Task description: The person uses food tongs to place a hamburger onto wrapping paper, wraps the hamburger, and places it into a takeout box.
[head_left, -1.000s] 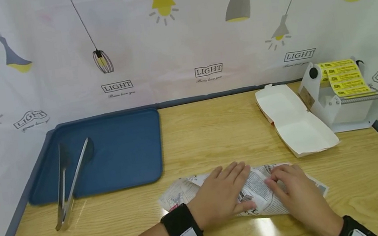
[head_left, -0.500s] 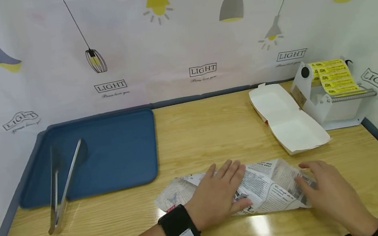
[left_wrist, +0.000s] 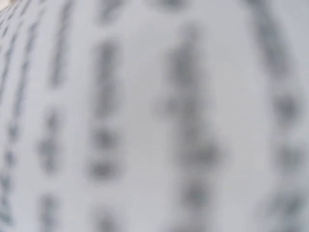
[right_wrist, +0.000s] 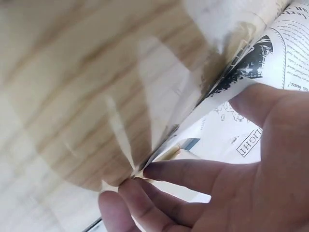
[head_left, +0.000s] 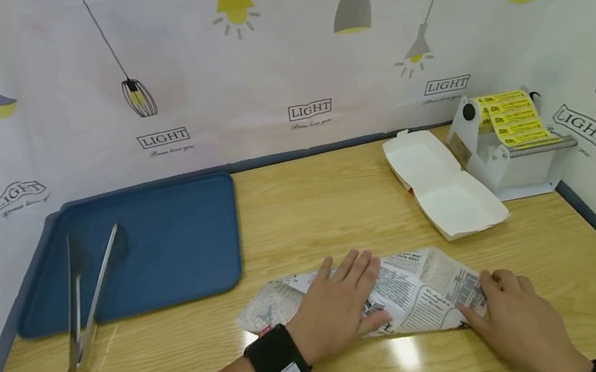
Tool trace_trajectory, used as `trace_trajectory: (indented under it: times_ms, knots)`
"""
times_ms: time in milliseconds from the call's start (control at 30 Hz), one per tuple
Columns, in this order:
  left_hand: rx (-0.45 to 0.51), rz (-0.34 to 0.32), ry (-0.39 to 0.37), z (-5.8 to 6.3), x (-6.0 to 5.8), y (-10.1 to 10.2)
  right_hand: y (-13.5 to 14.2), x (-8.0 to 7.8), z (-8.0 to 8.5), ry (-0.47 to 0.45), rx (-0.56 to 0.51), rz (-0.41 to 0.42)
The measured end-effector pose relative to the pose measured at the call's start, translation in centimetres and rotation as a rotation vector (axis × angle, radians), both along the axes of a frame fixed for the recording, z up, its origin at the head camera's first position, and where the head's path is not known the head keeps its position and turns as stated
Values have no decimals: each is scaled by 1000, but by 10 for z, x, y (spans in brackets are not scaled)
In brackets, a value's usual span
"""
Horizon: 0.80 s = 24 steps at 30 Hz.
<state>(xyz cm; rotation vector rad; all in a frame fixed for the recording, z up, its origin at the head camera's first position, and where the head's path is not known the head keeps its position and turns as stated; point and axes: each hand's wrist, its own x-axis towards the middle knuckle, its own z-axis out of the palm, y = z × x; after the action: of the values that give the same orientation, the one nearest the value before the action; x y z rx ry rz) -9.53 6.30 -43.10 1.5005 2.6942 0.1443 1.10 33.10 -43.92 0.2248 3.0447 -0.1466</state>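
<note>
A newsprint-patterned wrapping paper (head_left: pixel 419 296), folded into a long flat packet, lies on the wooden table near the front. My left hand (head_left: pixel 338 310) rests flat on its middle, fingers straight and thumb spread. Printed text fills the left wrist view, blurred and very close. At the packet's right end, my right hand (head_left: pixel 522 313) grips the paper, with the thumb at the front corner and curled fingers at the far side. The right wrist view shows the right hand's thumb (right_wrist: pixel 253 104) against the printed paper (right_wrist: pixel 289 53) and its fingertips along the edge. What the packet contains is hidden.
Metal tongs (head_left: pixel 87 311) lean over the front edge of a blue tray (head_left: pixel 181 247) at the left. An opened white carton box (head_left: pixel 459 195) lies at back right, beside a white dispenser (head_left: pixel 530 169) with a roll of yellow labels (head_left: pixel 517 120). A lamp-patterned sheet (head_left: pixel 188 55) hangs behind.
My right hand has let go of the packet's upper side, moved right and taken hold of its right end. My left hand stays on the paper. The head view has shifted slightly right.
</note>
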Motion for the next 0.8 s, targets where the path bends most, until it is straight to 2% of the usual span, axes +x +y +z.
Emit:
trace_trajectory:
  times_ms: [167,233,300,433,500,567,700,800]
  knots:
    - [1,-2,-2,1,0,0,-4,2,0,5,27,19]
    - [2,-1,1,2,0,0,-4,1,1,0,1,16]
    - [2,2,3,2,0,0,-4,-1,2,-8,-54,3]
    - [1,7,7,3,-1,-1,2,-5,6,14,-235,-24]
    - [-2,8,14,3,-1,-2,6,-8,8,-3,-346,-51]
    - [-2,8,18,3,-1,-3,10,-11,10,-60,-477,-99]
    - [3,8,23,3,-1,-3,15,-16,9,-221,-903,-271]
    - [4,8,21,3,-1,-4,16,-18,7,-289,-1191,-394]
